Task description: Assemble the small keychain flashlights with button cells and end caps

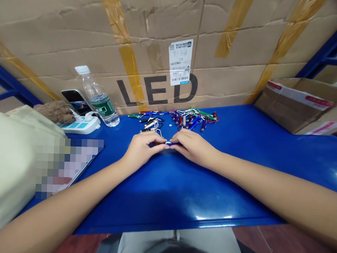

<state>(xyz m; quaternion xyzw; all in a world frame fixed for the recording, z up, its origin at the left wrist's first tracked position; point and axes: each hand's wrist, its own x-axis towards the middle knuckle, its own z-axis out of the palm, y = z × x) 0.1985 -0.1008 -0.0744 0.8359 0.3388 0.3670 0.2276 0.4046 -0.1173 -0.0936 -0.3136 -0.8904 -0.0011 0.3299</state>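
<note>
My left hand (142,147) and my right hand (192,145) meet at the middle of the blue table (182,193), fingers pinched together on a small blue keychain flashlight (169,143) held between them. Just behind my left hand lie a few silver keychain flashlights (151,125) with clips. Farther back a pile of coloured keychain flashlights (192,119), green, purple, red and blue, is spread along the foot of the cardboard.
A large cardboard box marked LED (158,91) walls the back. A water bottle (99,98), a phone (76,100) and a white power strip (81,125) stand back left. A cream bag (15,158) lies left. An open carton (302,105) sits right.
</note>
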